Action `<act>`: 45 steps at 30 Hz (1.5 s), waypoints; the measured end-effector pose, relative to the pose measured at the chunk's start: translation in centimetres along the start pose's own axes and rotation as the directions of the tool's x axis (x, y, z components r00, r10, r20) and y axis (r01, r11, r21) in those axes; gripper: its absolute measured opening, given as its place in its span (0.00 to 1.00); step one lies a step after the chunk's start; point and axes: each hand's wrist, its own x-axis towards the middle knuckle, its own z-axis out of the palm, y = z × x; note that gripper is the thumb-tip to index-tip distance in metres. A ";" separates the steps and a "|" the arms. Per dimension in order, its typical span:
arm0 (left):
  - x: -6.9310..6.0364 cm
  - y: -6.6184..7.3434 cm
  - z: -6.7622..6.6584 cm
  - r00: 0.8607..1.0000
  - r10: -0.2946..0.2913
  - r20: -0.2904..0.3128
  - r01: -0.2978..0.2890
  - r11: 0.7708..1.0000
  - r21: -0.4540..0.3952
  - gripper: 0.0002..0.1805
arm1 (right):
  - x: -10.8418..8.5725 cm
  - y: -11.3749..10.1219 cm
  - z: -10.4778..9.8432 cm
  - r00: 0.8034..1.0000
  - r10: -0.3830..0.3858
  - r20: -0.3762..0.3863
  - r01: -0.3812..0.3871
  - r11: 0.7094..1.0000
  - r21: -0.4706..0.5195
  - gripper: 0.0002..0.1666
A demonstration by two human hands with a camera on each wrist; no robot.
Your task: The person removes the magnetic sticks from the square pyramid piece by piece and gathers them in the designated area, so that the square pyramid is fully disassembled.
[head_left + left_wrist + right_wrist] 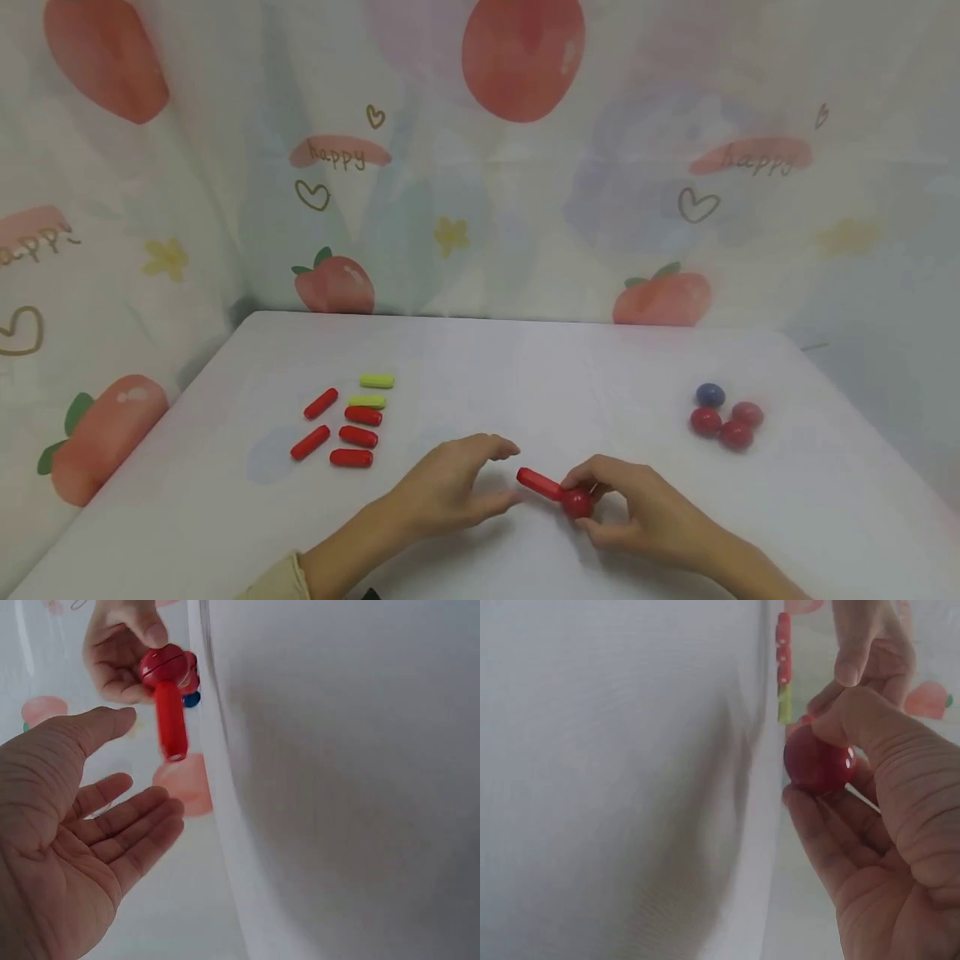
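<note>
A red toy maraca (540, 484), made of a round ball head on a short faceted handle, is in my right hand (648, 512). Thumb and fingers pinch its shiny ball (817, 759), and the handle (172, 724) points toward my left hand. My left hand (453, 483) hovers just left of the handle's end, thumb and fingers parted, touching nothing. The left wrist view shows that palm empty, with a gap to the handle. In the right wrist view the ball hides most of the handle.
On the table's (525, 375) left side lie several loose red handles (358, 437) and two yellow-green handles (377, 381). Toward the right sit three red balls (706, 422) and a blue ball (710, 395), close together. A printed cloth (480, 200) hangs behind the table.
</note>
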 end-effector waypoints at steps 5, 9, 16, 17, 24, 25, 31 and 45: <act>0.8 0.4 1.3 0.992 0.118 -0.043 -0.121 0.991 -0.064 0.18 | 0.0 -0.3 0.0 0.999 -0.046 0.005 0.045 0.996 0.073 0.29; 1.1 0.8 1.6 0.994 0.104 -0.045 -0.108 0.990 -0.086 0.15 | 0.1 -0.5 0.0 0.997 -0.081 -0.011 0.081 0.993 0.088 0.31; 1.1 1.0 1.8 0.991 0.105 -0.085 -0.114 0.988 -0.104 0.11 | 0.4 -0.5 0.2 0.990 -0.125 -0.058 0.129 0.989 0.075 0.33; 1.1 1.0 1.8 0.989 0.110 -0.094 -0.120 0.987 -0.107 0.11 | 0.4 -0.6 0.1 0.991 -0.120 -0.062 0.124 0.989 0.074 0.33; 1.0 0.8 1.4 0.989 0.008 -0.145 -0.024 0.994 -0.110 0.07 | 0.4 -1.4 0.0 0.995 -0.081 -0.064 0.087 0.992 0.092 0.31; 1.0 0.7 1.2 0.988 -0.023 -0.152 0.008 0.995 -0.098 0.07 | 0.3 -1.4 -0.1 0.994 -0.081 -0.067 0.087 0.993 0.084 0.31; 0.4 -1.4 -0.4 0.956 -0.192 -0.221 0.211 0.975 0.069 0.11 | -1.0 -0.3 -1.3 0.992 0.032 -0.125 -0.032 0.999 0.001 0.30; 0.4 -5.8 -3.5 0.828 -0.504 -0.247 0.555 0.798 0.235 0.14 | -8.0 4.2 -8.8 0.740 0.624 -0.252 -0.666 0.731 -0.147 0.30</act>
